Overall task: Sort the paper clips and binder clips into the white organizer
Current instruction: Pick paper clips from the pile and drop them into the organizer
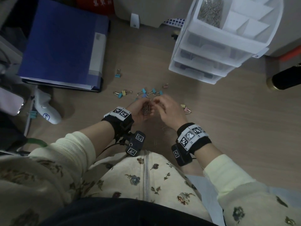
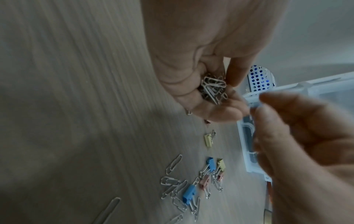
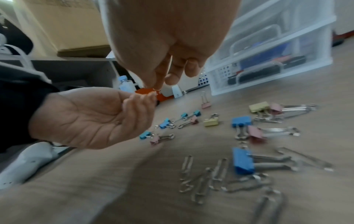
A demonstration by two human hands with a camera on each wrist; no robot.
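My left hand [image 1: 143, 106] is cupped palm-up just above the wooden table and holds a bunch of silver paper clips [image 2: 212, 87]. My right hand [image 1: 157, 101] hovers right beside it, and thumb and forefinger pinch a small paper clip [image 3: 156, 90] over the left fingertips. Coloured binder clips [image 1: 143, 92] lie scattered just beyond both hands. Loose paper clips [image 3: 203, 177] lie on the table below the hands, next to a blue binder clip [image 3: 242, 160]. The white organizer [image 1: 203, 51] stands at the far right; one top compartment holds a heap of paper clips [image 1: 210, 12].
A blue binder [image 1: 65, 43] lies at the far left, with a white handheld device [image 1: 47, 108] in front of it. A black bottle [image 1: 286, 77] lies at the right edge. A beige box [image 1: 146, 10] stands at the back. More binder clips [image 1: 186, 109] lie right of my right hand.
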